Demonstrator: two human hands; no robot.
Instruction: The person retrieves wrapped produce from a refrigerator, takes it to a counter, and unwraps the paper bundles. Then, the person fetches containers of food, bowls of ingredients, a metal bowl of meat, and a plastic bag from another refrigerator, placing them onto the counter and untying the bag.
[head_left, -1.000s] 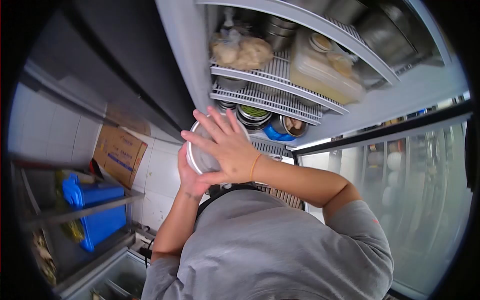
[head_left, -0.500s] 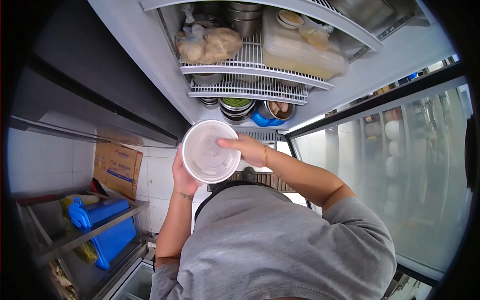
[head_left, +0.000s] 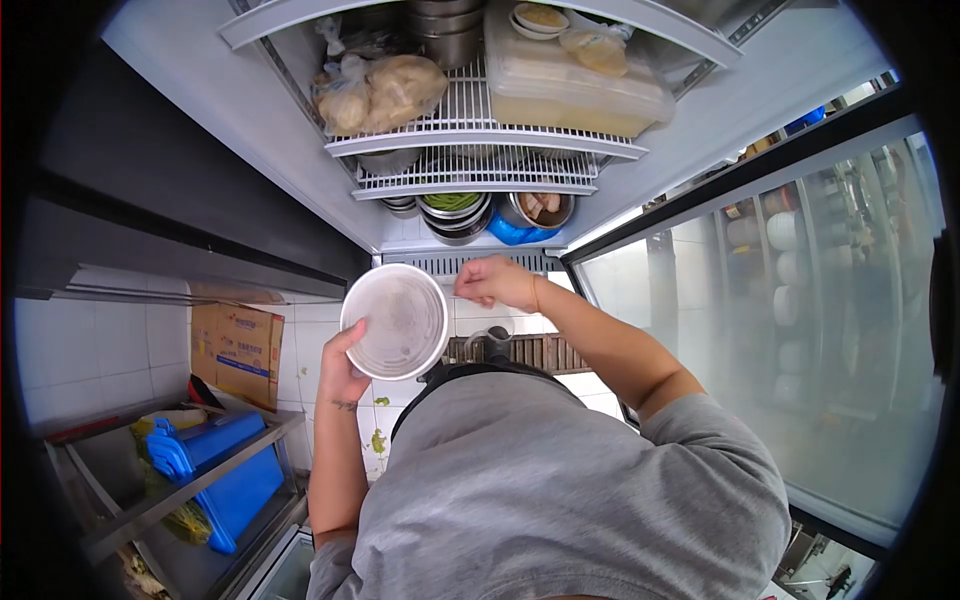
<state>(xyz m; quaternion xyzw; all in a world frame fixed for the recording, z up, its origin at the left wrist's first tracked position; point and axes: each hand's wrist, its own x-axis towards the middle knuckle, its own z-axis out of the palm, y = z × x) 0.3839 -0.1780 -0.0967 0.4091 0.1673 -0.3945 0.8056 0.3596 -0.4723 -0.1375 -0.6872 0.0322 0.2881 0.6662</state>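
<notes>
Here the white tub (head_left: 397, 325) is gripped by the left hand (head_left: 342, 367) alone, easily tipped if that slackens, while the right hand (head_left: 500, 281) is seen curled just beside, contents unclear.

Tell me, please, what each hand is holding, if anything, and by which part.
The left hand holds a round, whitish plastic container by its near-left rim; whether the right hand holds anything is unclear.

Wire shelf (head_left: 467, 108), bagged food (head_left: 402, 90), metal pots (head_left: 447, 48), plastic tub (head_left: 575, 112)

A pale round tub (head_left: 398, 318), possibly lidded, sits in left fingers (head_left: 353, 335).
</notes>
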